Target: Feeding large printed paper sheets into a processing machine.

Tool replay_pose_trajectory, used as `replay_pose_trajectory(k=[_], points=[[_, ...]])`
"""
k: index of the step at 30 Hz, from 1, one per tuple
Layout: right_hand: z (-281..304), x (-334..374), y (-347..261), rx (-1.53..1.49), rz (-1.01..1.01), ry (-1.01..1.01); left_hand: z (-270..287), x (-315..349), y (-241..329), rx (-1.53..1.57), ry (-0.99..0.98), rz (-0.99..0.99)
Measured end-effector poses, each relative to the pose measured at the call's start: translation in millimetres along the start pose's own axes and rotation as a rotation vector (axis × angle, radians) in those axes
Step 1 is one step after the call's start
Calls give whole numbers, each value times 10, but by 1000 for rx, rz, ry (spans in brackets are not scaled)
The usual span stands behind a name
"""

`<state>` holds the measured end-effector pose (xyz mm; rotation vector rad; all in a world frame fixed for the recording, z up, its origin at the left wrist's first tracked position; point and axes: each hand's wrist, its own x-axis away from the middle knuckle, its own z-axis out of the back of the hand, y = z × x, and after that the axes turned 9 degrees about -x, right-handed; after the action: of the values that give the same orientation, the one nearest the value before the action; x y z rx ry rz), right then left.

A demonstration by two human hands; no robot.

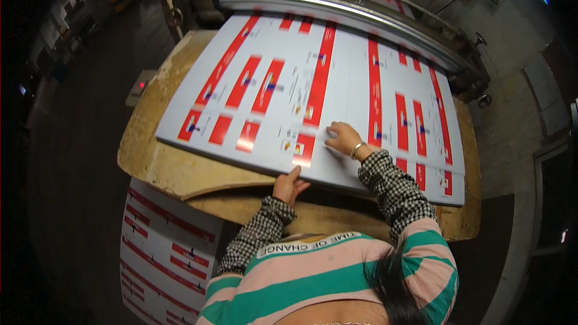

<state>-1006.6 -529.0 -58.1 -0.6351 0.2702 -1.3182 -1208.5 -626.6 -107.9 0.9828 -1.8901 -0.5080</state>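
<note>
A stack of large white printed sheets [346,84] with red bands and small pictures lies on a wooden board in front of me. My left hand [289,188] is at the stack's front edge, fingers apart, with a fingertip touching the edge near a red block. Farther right, my right hand [344,139] rests low over the top sheet, its fingers curled together. Whether anything is pinched in those fingers is hidden. A bracelet circles my right wrist, and both forearms wear checked sleeve covers.
The worn wooden board [144,144] sticks out around the stack. Behind it runs a long metal roller [337,9] of a machine, with hand wheels [483,101] at its right end. More printed sheets [162,247] lie lower at the left. A small box with a red light [141,85] sits by the board.
</note>
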Motion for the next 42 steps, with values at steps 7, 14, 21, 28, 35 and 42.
replay_pose_trajectory(k=[7,14,21,28,35,42], points=[[-305,650,-376,262,259,-168,10,-21,85,19,-79,6],[423,584,-509,-341,138,-255,30,-44,-8,185,-71,1],[200,762,-492,-355,276,-140,-61,33,34,86,93,42],[-18,589,-219,-366,239,-278,4,-10,-1,66,21,-10],[-90,55,56,-83,66,33,-46,-55,69,21,-9,23],[-240,548,-275,105,291,-213,81,-18,42,-40,-89,27]])
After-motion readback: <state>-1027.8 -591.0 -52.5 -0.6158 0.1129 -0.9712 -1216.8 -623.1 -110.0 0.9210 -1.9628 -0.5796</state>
